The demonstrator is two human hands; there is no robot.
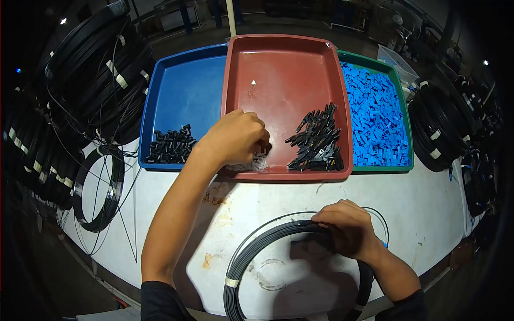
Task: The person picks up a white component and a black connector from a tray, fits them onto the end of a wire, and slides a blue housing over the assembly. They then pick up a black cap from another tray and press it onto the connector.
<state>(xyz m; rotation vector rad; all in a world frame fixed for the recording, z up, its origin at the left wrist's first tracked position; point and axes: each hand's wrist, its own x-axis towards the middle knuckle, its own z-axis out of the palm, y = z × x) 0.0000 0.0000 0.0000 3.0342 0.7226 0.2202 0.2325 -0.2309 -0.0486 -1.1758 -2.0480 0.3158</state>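
Note:
My left hand (239,137) reaches into the red tray (292,69), its fingers curled down over a small heap of whitish, translucent pieces (259,162). The fingertips are hidden behind the hand, so anything pinched there does not show. On the table in front of me lies a coil of thin black cable (251,251), with a pale tape band round its left side. My right hand (350,227) is closed around the coil's upper right part, near a loose cable end. Slim black connector pieces (318,142) are piled in the red tray's right corner.
A blue tray (187,80) on the left holds short black caps (170,145). The green tray (411,152) on the right is filled with bright blue clips (375,117). Stacked black cable coils (96,69) stand at left, more coils (439,125) at right. One coil (80,200) leans at the table's left edge.

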